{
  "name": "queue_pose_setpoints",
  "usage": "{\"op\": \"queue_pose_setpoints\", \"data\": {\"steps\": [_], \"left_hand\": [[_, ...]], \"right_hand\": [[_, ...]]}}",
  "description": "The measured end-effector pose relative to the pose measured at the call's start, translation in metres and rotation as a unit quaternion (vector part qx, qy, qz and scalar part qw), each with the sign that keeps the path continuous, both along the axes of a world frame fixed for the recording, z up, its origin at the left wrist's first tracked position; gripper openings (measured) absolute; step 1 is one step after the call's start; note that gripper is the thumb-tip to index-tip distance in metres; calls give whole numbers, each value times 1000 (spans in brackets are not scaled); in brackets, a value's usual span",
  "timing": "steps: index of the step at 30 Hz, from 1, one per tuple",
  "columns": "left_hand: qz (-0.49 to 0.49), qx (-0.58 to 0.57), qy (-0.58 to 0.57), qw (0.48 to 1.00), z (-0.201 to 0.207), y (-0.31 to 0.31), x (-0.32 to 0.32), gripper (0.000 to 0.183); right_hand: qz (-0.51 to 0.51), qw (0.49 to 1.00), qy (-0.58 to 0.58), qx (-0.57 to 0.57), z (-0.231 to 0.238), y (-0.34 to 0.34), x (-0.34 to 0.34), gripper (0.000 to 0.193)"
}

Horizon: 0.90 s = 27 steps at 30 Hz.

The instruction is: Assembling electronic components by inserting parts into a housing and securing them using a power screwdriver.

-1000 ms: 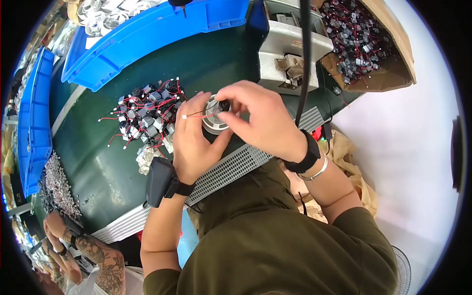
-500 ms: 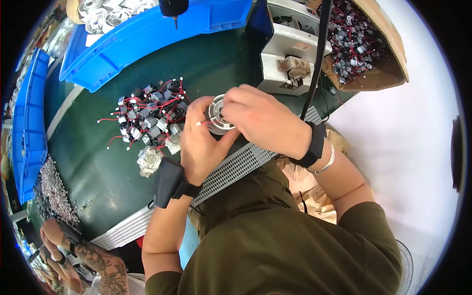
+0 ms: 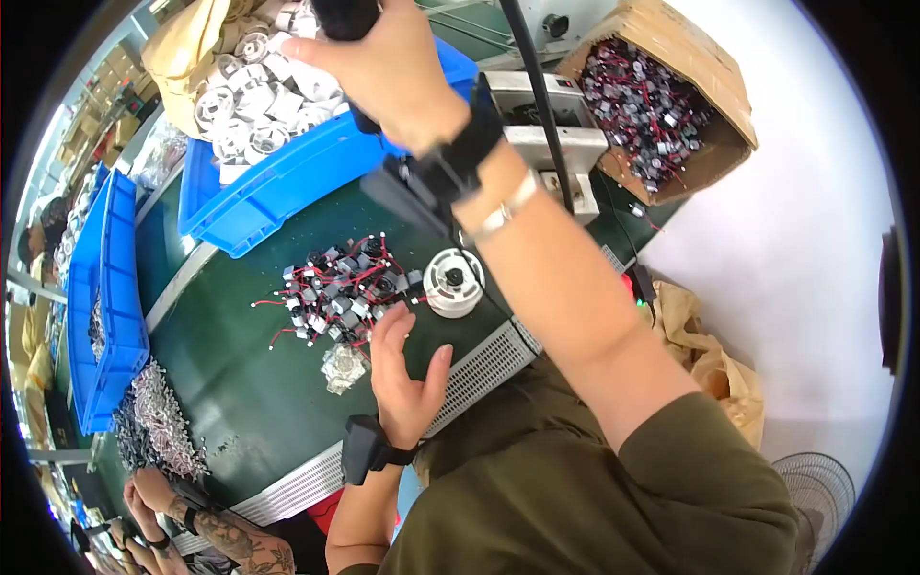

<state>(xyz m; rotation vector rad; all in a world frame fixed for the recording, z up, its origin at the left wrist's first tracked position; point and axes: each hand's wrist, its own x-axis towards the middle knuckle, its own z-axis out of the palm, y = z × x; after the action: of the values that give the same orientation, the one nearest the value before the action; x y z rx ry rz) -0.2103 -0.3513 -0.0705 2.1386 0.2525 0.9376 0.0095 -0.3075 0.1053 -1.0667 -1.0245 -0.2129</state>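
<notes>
While the round white housing [image 3: 454, 296] rests near mid-frame, showing no long axis, the left hand [image 3: 406, 385] is nearer, empty and loosely spread at its lower left; the right hand [image 3: 401, 79], upper centre, grips a black tool [image 3: 347, 13].

Between the pile of small motors [image 3: 335, 292] and the small metal parts [image 3: 158, 412] on the left, bare green table [image 3: 254, 407] leaves a passage. The blue bin [image 3: 287, 195] walls the far side; the right forearm [image 3: 556, 273] bars the right, a black cable [image 3: 537, 86] hanging beyond.
</notes>
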Motion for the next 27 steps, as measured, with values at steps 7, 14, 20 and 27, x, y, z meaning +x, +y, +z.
{"op": "queue_pose_setpoints", "data": {"steps": [7, 14, 20, 27], "left_hand": [[7, 142, 57, 988, -6, -1, -7, 45], [21, 246, 137, 959, -2, -3, 24, 57], [8, 200, 132, 971, 3, 4, 37, 46], [24, 184, 118, 976, -1, 8, 43, 42]], "right_hand": [[105, 971, -85, -198, 62, -133, 23, 20], [60, 990, 84, -98, 33, -175, 36, 25], [-3, 981, 169, -92, -30, -184, 34, 19], [-26, 978, 205, -11, -59, -175, 35, 37]]}}
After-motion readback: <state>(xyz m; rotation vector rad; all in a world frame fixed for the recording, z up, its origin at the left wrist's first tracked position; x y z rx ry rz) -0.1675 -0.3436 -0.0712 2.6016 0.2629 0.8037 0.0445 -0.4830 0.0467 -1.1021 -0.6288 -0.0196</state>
